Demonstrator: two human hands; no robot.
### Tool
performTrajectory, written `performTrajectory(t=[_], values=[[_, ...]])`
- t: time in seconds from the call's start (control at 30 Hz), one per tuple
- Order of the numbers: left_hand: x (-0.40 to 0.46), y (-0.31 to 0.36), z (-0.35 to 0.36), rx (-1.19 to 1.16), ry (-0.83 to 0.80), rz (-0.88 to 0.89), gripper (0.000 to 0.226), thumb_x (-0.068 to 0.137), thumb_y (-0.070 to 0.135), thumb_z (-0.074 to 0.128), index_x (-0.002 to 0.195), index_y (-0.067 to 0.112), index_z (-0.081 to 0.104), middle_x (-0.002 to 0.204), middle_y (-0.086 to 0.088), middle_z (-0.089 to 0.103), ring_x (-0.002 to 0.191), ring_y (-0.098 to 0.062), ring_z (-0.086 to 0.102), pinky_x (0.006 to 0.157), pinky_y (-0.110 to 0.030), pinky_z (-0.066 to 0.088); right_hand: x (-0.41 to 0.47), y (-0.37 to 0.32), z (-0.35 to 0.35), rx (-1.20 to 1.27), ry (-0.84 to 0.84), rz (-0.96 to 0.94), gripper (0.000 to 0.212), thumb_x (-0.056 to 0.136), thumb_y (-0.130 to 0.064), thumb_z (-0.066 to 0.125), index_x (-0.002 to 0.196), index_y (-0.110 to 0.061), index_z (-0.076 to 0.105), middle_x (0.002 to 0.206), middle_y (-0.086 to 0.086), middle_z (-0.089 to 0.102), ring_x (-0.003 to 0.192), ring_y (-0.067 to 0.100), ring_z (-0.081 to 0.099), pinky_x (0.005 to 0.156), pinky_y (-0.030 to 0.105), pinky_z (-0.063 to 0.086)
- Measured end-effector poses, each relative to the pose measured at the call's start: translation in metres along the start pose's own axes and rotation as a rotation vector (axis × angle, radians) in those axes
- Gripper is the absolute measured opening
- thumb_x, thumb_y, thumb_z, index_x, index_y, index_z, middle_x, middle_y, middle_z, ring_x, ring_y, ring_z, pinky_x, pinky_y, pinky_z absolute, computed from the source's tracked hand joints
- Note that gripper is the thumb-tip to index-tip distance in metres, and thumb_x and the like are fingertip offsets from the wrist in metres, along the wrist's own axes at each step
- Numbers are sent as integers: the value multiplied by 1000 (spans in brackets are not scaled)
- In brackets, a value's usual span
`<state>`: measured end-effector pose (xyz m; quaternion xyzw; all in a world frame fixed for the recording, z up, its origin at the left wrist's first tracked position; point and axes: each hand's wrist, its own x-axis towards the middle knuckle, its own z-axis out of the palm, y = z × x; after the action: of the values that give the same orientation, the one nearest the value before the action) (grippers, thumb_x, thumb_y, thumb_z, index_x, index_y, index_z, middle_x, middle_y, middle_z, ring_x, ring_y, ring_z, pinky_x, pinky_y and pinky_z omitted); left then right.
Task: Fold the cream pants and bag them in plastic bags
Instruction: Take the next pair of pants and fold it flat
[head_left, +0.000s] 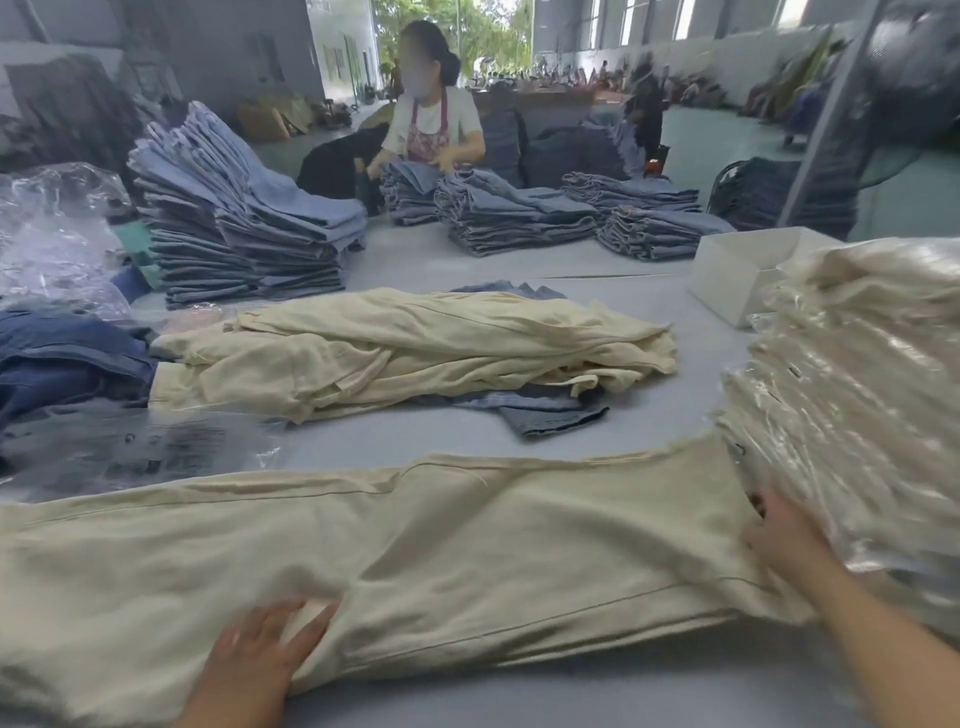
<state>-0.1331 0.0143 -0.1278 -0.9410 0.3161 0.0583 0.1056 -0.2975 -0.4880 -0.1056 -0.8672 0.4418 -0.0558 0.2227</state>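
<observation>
A pair of cream pants (467, 545) lies stretched flat across the near edge of the grey table. My left hand (265, 644) presses flat on its lower middle with straight fingers. At the pants' right end my right hand (779, 535) rests open on the cloth, against a tall stack of bagged cream pants (857, 395). A loose heap of unfolded cream pants (415, 348) lies in the middle of the table. Empty clear plastic bags (140, 452) lie flat at the left.
Stacks of folded blue jeans (244, 234) fill the far table, where a person in an apron (434, 124) works. A white box (743, 275) stands at right. Dark blue jeans (62, 358) lie at left, crumpled plastic (57, 234) behind them.
</observation>
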Motion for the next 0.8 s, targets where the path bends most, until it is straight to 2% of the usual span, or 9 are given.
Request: performTrajectory(t=[0.07,0.2,0.33,0.4,0.5,0.57,0.63,0.7,0.8], values=[[4,13,-6,51,-222,-88,73,93,32,31,149,37,-15,161,-2,-2,148,-19,6,118,-36,16,-2,4,0,-331,-152,18,26,91,-17,55,117,-11,57,119,11,62,108,26,60,84,27,46],[36,66,-33,-37,-261,-97,104,82,60,50,151,20,-16,159,1,-19,148,-23,-7,119,-41,7,8,0,-20,-371,52,42,33,103,-29,34,119,-8,54,121,13,61,111,28,59,83,28,44],[57,150,-59,-165,197,264,105,60,72,51,143,10,38,146,-10,43,133,-28,37,106,-40,18,18,-3,-33,-3,-118,134,44,98,-35,47,123,1,49,112,17,62,98,30,62,71,25,44],[64,197,-63,-242,156,381,99,67,81,46,145,21,40,151,-2,37,140,-21,23,112,-33,12,14,-5,-34,-22,-332,62,61,89,-35,65,129,5,43,108,14,62,91,25,62,64,24,46],[81,265,-68,-842,-137,314,90,75,74,52,148,27,27,154,6,28,138,-8,30,113,-20,25,1,-11,-21,83,-389,-66,88,80,-10,70,150,-5,17,137,12,49,118,24,53,84,23,44],[95,298,-89,-1435,-325,112,74,74,61,69,136,30,43,132,4,55,114,-9,57,88,-28,54,-13,-21,-14,350,-525,-161,77,79,-8,63,148,-17,29,135,7,53,116,17,55,89,22,46],[118,318,-105,-1703,-369,-70,60,71,56,76,118,27,54,111,-3,67,97,-20,68,67,-33,58,-22,-25,-14,660,-757,-171,54,73,-14,58,126,-24,52,111,0,66,96,7,65,73,18,49],[136,327,-113,-1632,-289,-167,43,71,35,80,102,14,60,97,-11,69,86,-29,70,60,-36,58,-23,-15,-11,816,-644,-95,38,67,-16,53,104,-22,58,96,1,69,87,14,66,67,20,48],[155,332,-112,-1517,-244,-296,5,77,-2,56,78,3,57,73,-16,59,63,-29,61,59,-39,57,-17,14,-2,68,-107,-36,32,82,-16,50,114,-18,45,117,3,53,105,22,53,82,30,46]])
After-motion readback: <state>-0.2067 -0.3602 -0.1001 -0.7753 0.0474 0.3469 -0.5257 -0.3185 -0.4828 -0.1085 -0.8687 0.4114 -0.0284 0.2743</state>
